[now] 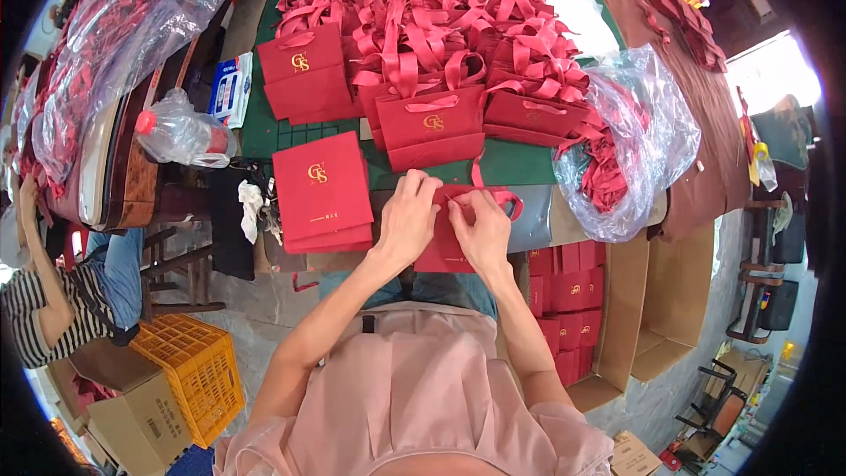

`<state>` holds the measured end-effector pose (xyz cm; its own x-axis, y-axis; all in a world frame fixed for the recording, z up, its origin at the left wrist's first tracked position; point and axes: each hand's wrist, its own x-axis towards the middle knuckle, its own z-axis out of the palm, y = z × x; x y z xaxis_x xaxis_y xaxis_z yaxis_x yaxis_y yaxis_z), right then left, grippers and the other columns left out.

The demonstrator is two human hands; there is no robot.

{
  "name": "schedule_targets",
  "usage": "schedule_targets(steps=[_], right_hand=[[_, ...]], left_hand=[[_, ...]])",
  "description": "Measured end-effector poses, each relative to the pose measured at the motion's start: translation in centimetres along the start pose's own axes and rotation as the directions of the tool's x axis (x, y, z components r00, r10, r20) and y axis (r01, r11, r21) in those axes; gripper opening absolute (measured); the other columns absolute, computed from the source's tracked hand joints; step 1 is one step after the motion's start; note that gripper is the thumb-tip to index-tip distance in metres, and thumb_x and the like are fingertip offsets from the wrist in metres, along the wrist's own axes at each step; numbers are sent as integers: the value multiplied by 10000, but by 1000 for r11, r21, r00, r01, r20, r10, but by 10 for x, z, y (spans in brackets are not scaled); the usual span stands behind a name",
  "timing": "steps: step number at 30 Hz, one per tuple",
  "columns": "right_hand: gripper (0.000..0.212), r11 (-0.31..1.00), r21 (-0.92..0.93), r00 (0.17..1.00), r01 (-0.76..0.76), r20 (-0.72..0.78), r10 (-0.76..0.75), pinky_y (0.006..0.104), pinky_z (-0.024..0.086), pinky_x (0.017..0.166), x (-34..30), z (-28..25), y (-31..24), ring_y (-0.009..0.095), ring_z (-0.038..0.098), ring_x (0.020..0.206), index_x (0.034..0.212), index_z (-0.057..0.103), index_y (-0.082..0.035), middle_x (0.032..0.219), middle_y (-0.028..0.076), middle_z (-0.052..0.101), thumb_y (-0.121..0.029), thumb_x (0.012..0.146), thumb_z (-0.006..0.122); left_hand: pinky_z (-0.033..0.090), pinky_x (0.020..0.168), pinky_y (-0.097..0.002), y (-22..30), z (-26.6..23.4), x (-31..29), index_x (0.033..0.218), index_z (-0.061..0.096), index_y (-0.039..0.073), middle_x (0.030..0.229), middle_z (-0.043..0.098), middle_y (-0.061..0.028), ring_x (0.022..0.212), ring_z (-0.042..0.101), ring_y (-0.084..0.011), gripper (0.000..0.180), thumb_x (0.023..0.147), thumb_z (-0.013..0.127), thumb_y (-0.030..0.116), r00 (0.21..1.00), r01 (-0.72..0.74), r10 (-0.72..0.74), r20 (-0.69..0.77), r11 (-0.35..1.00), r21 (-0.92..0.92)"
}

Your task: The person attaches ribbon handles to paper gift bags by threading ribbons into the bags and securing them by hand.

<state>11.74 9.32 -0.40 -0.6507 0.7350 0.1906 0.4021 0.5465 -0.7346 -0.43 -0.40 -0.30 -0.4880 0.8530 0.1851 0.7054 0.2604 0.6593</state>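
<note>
This is a workshop, shown by the green-topped table, crowded with many matching red paper bags with ribbon handles. At the table's right side, a clear plastic sack holds loose red ribbon; below that side, an open cardboard box stands beside rows of red bags. Left of the table are an orange-yellow plastic crate and another person in a striped top.

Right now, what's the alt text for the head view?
The person's left hand and right hand are at the upper part of a flat red paper bag. To their left lies a stack of flat red paper bags; beyond, red paper bags with glossy ribbon handles crowd a green tabletop.
</note>
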Motion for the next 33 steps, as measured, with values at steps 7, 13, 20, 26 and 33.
schedule_targets(steps=[7, 13, 20, 26, 33], right_hand=[[113, 992, 87, 995, -96, 34, 93, 382, 519, 670, -1, 1, -6, 265, 682, 724, 866, 684, -15, 814, 129, 692, -121, 867, 724], [125, 992, 88, 995, -86, -40, 89, 409, 512, 622, -6, 9, -13, 289, 665, 671, 836, 656, -32, 785, 124, 673, -131, 851, 731], [118, 993, 78, 996, -87, -27, 90, 405, 514, 633, -6, 4, -21, 290, 669, 690, 865, 660, -31, 792, 121, 668, -120, 851, 738], [164, 987, 160, 996, -33, 82, 20, 337, 529, 716, -2, -25, -29, 249, 683, 823, 1048, 687, -5, 969, 144, 677, -42, 889, 701], [90, 972, -23, 945, 232, 243, -220, 420, 507, 724, 32, -45, -11, 338, 620, 838, 935, 712, -56, 863, 113, 651, -114, 874, 683]], left_hand=[[526, 761, -465, 2, -2, 2, 1045, 550, 17, 1024, 569, -159, 946, 598, -376, 233, 834, 639, -30, 1000, -14, 13, -13, 997, -73], [492, 745, -479, 8, -2, 1, 997, 527, 26, 910, 619, -164, 896, 584, -379, 142, 874, 585, -18, 999, 8, -11, -49, 997, -71], [486, 744, -481, 9, -3, -4, 981, 537, 21, 913, 624, -167, 861, 586, -382, 106, 886, 565, -17, 996, -18, 9, -85, 994, -104], [508, 716, -460, 3, -7, -2, 997, 568, 52, 901, 654, -133, 856, 627, -352, 255, 847, 742, 164, 995, 83, -92, -43, 979, -187], [488, 716, -415, 15, -11, -2, 926, 593, 58, 866, 627, -96, 809, 562, -330, 198, 801, 746, 59, 992, -113, 103, -72, 981, -160]])
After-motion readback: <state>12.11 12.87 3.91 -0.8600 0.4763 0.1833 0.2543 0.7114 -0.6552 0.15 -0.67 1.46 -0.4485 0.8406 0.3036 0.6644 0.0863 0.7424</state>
